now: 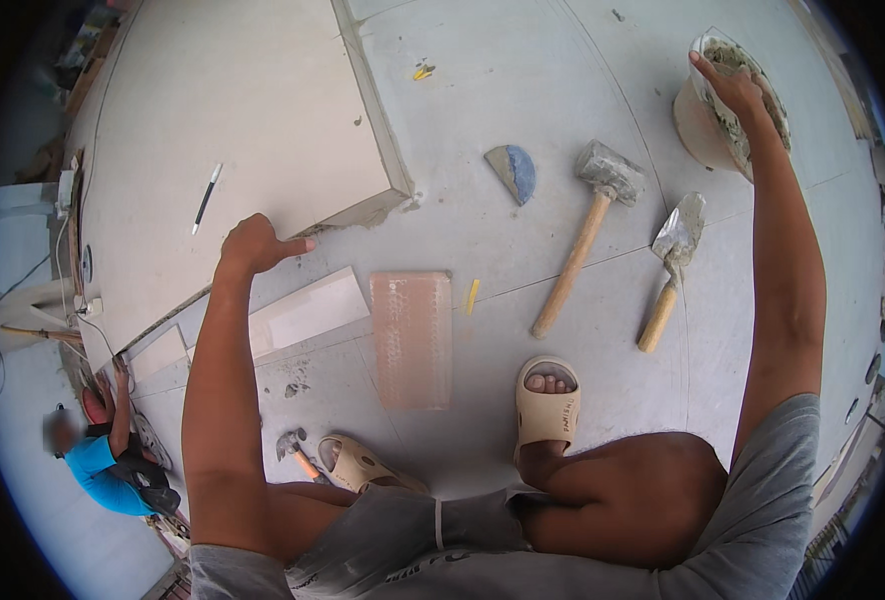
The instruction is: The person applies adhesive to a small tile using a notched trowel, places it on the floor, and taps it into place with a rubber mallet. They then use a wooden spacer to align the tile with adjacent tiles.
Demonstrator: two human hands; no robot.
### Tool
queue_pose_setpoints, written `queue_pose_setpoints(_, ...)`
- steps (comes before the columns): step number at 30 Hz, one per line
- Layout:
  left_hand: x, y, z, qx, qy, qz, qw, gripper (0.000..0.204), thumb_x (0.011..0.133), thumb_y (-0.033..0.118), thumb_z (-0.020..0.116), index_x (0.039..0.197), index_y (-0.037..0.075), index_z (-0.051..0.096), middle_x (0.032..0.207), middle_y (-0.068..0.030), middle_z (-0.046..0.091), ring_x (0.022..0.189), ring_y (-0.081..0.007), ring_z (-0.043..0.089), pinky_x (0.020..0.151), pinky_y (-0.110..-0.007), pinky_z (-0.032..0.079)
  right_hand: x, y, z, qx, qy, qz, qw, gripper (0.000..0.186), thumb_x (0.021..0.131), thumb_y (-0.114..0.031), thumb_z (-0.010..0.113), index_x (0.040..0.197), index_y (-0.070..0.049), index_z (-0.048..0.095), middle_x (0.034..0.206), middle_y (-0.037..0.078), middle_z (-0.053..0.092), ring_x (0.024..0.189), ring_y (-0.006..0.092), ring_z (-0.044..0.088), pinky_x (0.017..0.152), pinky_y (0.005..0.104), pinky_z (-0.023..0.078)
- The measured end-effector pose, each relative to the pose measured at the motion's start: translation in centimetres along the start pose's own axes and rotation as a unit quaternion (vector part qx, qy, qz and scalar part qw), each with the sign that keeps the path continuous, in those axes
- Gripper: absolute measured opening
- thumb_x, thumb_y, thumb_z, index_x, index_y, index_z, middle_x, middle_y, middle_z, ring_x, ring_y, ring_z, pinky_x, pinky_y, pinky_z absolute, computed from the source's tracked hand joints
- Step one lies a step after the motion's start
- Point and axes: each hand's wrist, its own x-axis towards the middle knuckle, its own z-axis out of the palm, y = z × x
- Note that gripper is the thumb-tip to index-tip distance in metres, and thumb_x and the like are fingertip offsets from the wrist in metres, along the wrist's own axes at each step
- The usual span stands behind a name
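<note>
My left hand [255, 244] rests at the near edge of a large pale raised slab [243, 110]. Its fingers are curled in and the thumb sticks out to the right; I see nothing in it. At the far right, my right hand [735, 88] reaches over a bucket [703, 130] of grey mortar, a finger on the rim and the other fingers curled, partly hidden. A mallet [581, 240] with a mortar-crusted head and a trowel [673, 260] lie on the floor between my arms. A black-and-white pen [207, 199] lies on the slab.
Before my feet lie a reddish tile [412, 340], a pale tile strip [311, 312] and a yellow sliver [473, 296]. A blue-grey half disc [512, 174] is farther out. A hammer [301, 456] lies by my left sandal [363, 464]. At lower left crouches another person [113, 470] in blue.
</note>
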Motion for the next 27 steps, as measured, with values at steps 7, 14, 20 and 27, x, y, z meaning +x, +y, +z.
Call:
queue_pose_setpoints(7, -0.7, 0.7, -0.6, 0.01, 0.015, -0.032, 0.999, 0.073, 0.069, 0.065, 0.079, 0.083, -0.006, 0.066, 0.079, -0.0177, 0.069, 0.076, -0.0307, 0.069, 0.071, -0.042, 0.054, 3.4, 4.6, -0.3, 0.125, -0.102, -0.116, 0.98, 0.099, 0.071, -0.077, 0.068, 0.133, 0.0, 0.059, 0.13, 0.021, 0.061, 0.124, 0.0351, 0.056, 0.106, 0.0481, 0.04)
queue_pose_setpoints(14, 0.6, 0.5, -1.3, 0.051, 0.026, -0.033, 0.998, 0.075, 0.068, 0.069, 0.078, 0.068, -0.004, 0.06, 0.067, -0.0182, 0.065, 0.064, -0.0309, 0.066, 0.063, -0.041, 0.054, 2.8, 7.6, -1.5, 0.122, 0.083, -0.063, 0.987, 0.073, 0.083, -0.055, 0.071, 0.131, -0.001, 0.06, 0.111, 0.017, 0.07, 0.104, 0.0273, 0.065, 0.09, 0.0385, 0.05)
queue_pose_setpoints(20, 1.2, 0.2, -2.4, 0.085, -0.051, -0.042, 0.994, 0.08, 0.072, 0.073, 0.071, 0.065, -0.006, 0.061, 0.062, -0.0202, 0.062, 0.061, -0.0319, 0.065, 0.064, -0.044, 0.053, -8.1, -5.3, -1.1, 0.277, -0.01, -0.234, 0.932, 0.063, 0.084, -0.047, 0.069, 0.12, 0.005, 0.064, 0.114, 0.021, 0.068, 0.103, 0.0308, 0.067, 0.093, 0.0358, 0.053)
queue_pose_setpoints(27, 6.5, 5.9, -3.9, -0.196, 0.197, -0.03, 0.96, 0.097, 0.089, 0.069, 0.05, 0.137, -0.015, 0.044, 0.141, -0.0363, 0.044, 0.136, -0.0393, 0.044, 0.111, -0.043, 0.037, -13.6, -17.9, 8.8, 0.242, -0.105, -0.331, 0.906, 0.044, 0.091, -0.031, 0.068, 0.121, 0.0, 0.063, 0.121, 0.017, 0.063, 0.108, 0.031, 0.065, 0.092, 0.0408, 0.054)
